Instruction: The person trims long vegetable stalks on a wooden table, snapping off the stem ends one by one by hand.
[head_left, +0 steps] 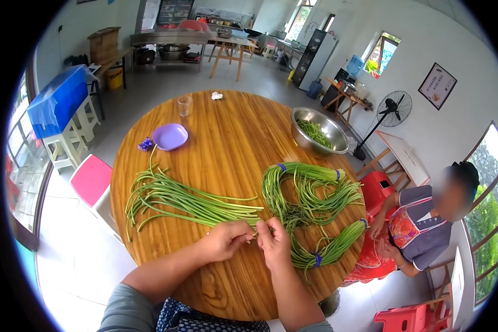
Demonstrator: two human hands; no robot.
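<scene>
My left hand (225, 241) and my right hand (274, 242) are close together over the near part of the round wooden table (227, 288). Both are closed, fingertips pinching a garlic scape (255, 234) of which only a bit shows between them. Just beyond my left hand lies a loose spread of long green garlic scapes (191, 200), cut ends toward my hands. To the right of my right hand are curled bundles of scapes (310, 191) tied with blue-purple bands, and another tied bundle (337, 247) nearer me.
A steel bowl (342, 145) with cut green pieces stands at the back right. Farther left are a purple dish (170, 137), purple bands (145, 144), a clear cup (185, 106) and crumpled white paper (217, 96). A person in a red apron (406, 224) sits at right.
</scene>
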